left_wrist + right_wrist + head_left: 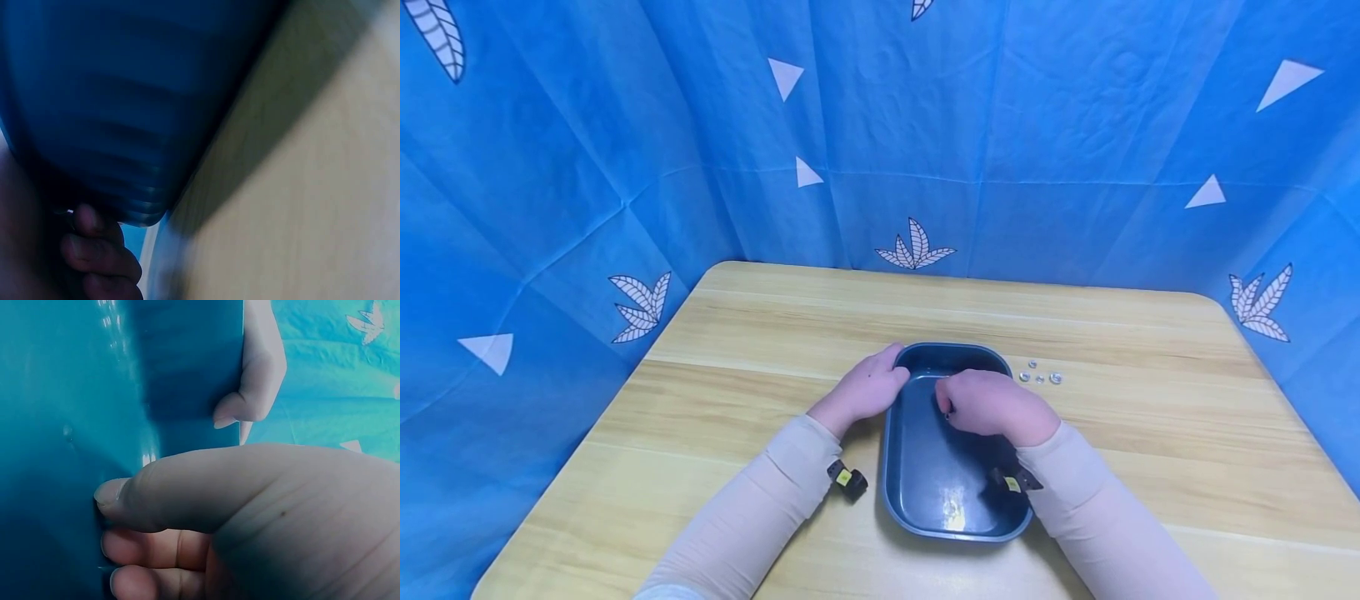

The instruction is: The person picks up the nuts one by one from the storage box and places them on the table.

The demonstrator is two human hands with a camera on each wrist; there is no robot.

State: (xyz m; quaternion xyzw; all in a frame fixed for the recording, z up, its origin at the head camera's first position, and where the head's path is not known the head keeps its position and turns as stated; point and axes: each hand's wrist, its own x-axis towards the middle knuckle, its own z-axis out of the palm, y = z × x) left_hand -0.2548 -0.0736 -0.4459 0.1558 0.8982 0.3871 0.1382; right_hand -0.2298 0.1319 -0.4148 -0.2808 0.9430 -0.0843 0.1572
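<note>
A dark blue-grey rectangular pan (917, 492) with rounded corners lies lengthwise on the table. My left hand (868, 387) grips its far left rim, thumb over the edge; the left wrist view shows curled fingers (103, 253) against the pan's outer wall. My right hand (992, 404) reaches into the pan, thumb and fingers curled together low over its floor. A small dark piece (951, 408) with a bright speck shows at those fingertips, mostly hidden by the hand. In the right wrist view, the right thumb (169, 490) lies above two bent fingers (150, 547).
Several small round silvery metal pieces (1056, 378) lie on the wooden table (1150, 400) just right of the pan's far end. A blue curtain (895, 125) with leaf and triangle prints hangs behind the table and along both sides.
</note>
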